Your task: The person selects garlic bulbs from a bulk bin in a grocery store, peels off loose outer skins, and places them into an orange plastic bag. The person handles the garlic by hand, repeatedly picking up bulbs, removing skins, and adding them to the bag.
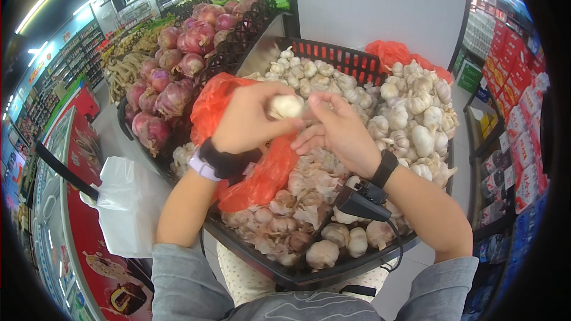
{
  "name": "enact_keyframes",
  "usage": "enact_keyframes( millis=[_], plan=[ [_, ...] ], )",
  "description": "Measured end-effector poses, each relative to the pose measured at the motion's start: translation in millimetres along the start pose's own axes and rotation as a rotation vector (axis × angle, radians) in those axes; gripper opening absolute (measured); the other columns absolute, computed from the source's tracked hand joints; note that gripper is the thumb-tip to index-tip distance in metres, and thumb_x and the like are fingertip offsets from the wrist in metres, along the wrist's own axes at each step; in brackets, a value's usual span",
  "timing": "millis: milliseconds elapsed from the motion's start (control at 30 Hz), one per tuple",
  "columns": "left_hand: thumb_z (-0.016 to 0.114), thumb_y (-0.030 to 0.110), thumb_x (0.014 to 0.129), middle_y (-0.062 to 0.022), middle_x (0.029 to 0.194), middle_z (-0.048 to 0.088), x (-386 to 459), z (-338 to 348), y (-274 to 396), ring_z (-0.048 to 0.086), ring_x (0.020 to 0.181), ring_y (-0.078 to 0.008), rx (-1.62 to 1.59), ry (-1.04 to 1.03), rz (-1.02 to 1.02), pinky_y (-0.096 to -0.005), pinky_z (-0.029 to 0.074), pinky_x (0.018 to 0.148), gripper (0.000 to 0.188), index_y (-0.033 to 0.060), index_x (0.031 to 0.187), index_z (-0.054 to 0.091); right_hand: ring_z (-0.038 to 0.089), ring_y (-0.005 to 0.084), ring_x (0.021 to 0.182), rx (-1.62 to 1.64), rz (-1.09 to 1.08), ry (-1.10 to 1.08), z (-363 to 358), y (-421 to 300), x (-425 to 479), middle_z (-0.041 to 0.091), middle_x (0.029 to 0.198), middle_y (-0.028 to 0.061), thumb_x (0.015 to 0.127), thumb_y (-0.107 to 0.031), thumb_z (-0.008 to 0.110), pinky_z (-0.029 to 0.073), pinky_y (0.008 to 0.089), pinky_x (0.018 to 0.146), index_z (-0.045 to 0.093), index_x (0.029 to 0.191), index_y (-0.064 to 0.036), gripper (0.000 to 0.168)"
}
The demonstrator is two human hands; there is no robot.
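Observation:
My left hand (250, 113) grips a pale garlic bulb (286, 106) between thumb and fingers, above the garlic display. Just right of the bulb is my right hand (341, 136), fingers apart and slightly curled; I see nothing held in it, though its fingertips are blurred. A red plastic bag (261, 183) spreads beneath and behind my left hand, over the produce. Below my hands lie loose garlic skins (314, 171) and pinkish garlic bulbs (279, 218). Whiter garlic bulbs (419, 116) are heaped to the right, and smaller ones (308, 73) fill the back.
Red onions (196, 38) are piled at the left behind a black lattice divider (232, 47). The black bin rim (267, 272) runs before my body. A white plastic-bagged container (120, 205) stands left, beside a freezer (84, 214). Stocked shelves (490, 187) line the right.

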State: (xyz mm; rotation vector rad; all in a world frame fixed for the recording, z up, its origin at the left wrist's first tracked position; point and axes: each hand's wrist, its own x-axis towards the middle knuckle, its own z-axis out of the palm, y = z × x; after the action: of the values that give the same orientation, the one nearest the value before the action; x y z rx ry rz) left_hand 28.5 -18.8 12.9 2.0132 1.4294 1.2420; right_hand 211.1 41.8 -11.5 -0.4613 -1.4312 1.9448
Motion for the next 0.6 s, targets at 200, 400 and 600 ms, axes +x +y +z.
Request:
enact_keyframes(
  millis=[200,400,600],
  plan=[
    [0.07,0.015,0.08,-0.0053,0.089,0.065,-6.5,-44.8,-1.1,0.062,0.08,-0.0108,0.302,0.148,-0.069,-0.0259,0.049,0.072,0.027,0.0002,0.102,0.063,0.063,0.023,0.068,-0.006,-0.135,0.211,-7.1,-4.8,1.2,0.05,0.108,0.0153,0.092,-0.016,0.05,0.053,0.0319,0.056,0.027,0.128,0.0,0.046],
    [0.065,0.018,0.075,-0.0123,0.085,0.067,-11.4,-48.5,-31.0,0.065,0.078,-0.0236,0.584,-0.109,-0.132,-0.0328,0.05,0.073,0.028,0.0007,0.097,0.066,0.061,0.0205,0.076,-0.041,-0.365,0.4,-1.4,-20.3,-0.4,0.042,0.112,0.0127,0.089,-0.01,0.05,0.051,0.031,0.058,0.026,0.13,0.001,0.049],
    [0.06,0.011,0.079,-0.0093,0.069,0.065,-7.9,-54.5,-39.9,0.062,0.056,-0.0152,0.416,-0.031,-0.144,-0.029,0.049,0.053,0.016,-0.0011,0.088,0.065,0.059,0.0206,0.079,-0.186,-0.424,0.359,-9.2,-30.3,-3.9,0.042,0.116,0.0143,0.087,-0.007,0.05,0.051,0.0309,0.064,0.027,0.13,0.002,0.049]
  ],
)
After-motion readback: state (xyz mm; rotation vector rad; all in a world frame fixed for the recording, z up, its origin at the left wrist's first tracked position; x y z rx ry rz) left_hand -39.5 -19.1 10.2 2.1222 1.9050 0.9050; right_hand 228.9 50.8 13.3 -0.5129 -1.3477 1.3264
